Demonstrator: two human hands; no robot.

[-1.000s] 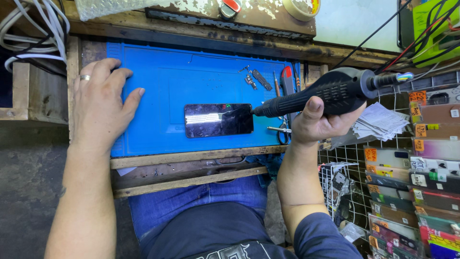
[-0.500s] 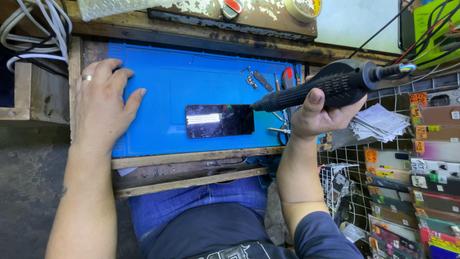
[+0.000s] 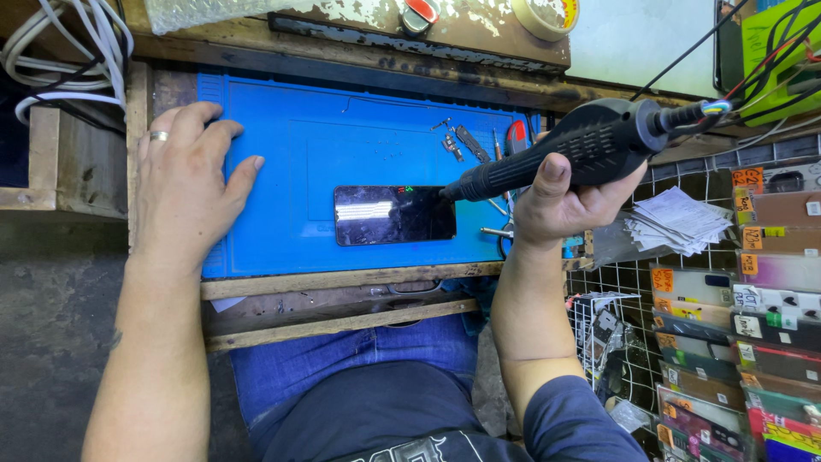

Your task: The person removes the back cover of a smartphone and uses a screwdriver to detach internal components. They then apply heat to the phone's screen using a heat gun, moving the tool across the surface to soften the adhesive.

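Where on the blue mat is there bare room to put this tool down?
Bare mat lies between the left hand and the phone, and across the strip above the phone. The right end is crowded: small tools and parts lie there, under the black handheld tool in the right hand.

Glossy phone [image 3: 394,215], matt blue mat [image 3: 291,145]

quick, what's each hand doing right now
Left hand: open, flat on the blue mat, holding nothing.
Right hand: closed around the black corded tool, its tip at the phone.
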